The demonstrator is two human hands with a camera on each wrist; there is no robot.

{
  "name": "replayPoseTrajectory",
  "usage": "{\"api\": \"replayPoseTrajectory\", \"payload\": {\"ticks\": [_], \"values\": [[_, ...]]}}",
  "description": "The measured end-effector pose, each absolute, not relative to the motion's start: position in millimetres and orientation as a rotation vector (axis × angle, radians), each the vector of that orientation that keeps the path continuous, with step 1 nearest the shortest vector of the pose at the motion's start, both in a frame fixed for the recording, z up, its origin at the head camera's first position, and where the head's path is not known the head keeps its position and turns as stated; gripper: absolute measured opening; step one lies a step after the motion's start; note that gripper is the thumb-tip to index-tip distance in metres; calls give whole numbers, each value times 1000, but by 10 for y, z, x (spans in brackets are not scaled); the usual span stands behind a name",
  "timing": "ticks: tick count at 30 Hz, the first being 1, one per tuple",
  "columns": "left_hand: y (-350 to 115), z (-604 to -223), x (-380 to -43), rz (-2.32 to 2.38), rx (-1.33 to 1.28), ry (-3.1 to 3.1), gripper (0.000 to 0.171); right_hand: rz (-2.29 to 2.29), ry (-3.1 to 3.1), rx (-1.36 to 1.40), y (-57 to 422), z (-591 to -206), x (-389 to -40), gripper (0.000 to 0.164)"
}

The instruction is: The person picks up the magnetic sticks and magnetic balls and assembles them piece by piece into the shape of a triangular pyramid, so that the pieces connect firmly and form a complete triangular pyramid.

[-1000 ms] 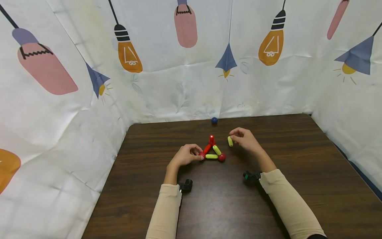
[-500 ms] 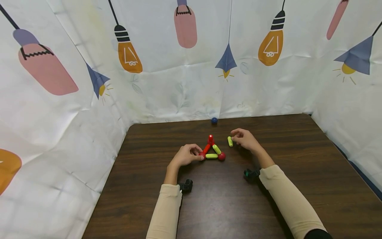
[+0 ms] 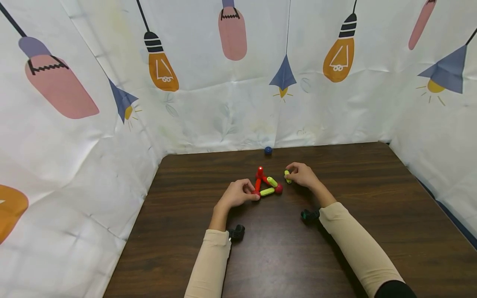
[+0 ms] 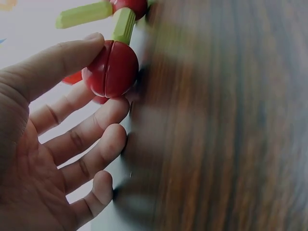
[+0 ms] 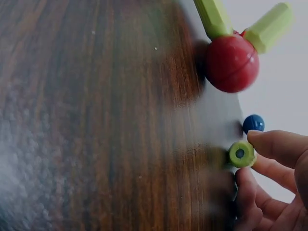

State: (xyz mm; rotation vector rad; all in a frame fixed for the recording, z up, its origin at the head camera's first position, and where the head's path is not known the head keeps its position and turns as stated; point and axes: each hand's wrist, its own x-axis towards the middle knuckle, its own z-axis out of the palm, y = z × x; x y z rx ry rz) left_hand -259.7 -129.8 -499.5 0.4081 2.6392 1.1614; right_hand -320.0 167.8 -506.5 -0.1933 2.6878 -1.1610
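Note:
My left hand (image 3: 238, 193) pinches a red ball (image 4: 110, 70) between thumb and fingers, at the left corner of a triangle of magnetic-looking sticks and balls. A yellow-green stick (image 3: 267, 192) joins that ball to another red ball (image 3: 278, 188) on the right. From the right ball a second yellow-green stick (image 5: 269, 26) slants upward. Red sticks (image 3: 258, 184) form the other sides, with one red stick (image 3: 260, 170) standing upright at the far corner. My right hand (image 3: 302, 175) pinches a loose yellow-green stick (image 5: 242, 154), its end with a dark round centre facing the right wrist camera.
A blue ball (image 3: 268, 150) rests near the far edge of the dark wooden table (image 3: 268, 248). White patterned cloth (image 3: 231, 107) hangs behind the table and along both sides.
My left hand has moved slightly right, turning the triangle so that its right corner swings away from me. My right thumb and fingers have closed on the loose yellow-green stick.

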Motion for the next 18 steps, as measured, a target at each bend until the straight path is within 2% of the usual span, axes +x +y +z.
{"api": "replayPoseTrajectory", "payload": {"ticks": [11, 18], "values": [[-1079, -4951, -2543, 1016, 359, 2718, 35, -1226, 2596, -125, 1743, -5040, -3165, 38], [-1065, -4949, -2547, 1030, 414, 2718, 30, -1379, 2501, -114, 1837, -5079, -3126, 36]]}}
